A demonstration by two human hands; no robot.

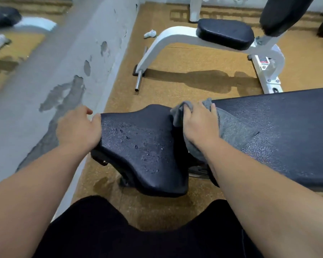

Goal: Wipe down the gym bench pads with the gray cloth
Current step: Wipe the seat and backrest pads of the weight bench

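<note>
The right hand is closed around the bunched gray cloth, pressing it at the gap where the seat pad meets the long back pad to its right. The left hand grips the seat pad's left edge, thumb on top. Water droplets speckle the seat pad. Farther off stands a white-framed bench, with a crumpled white rag on the tan floor near it.
</note>
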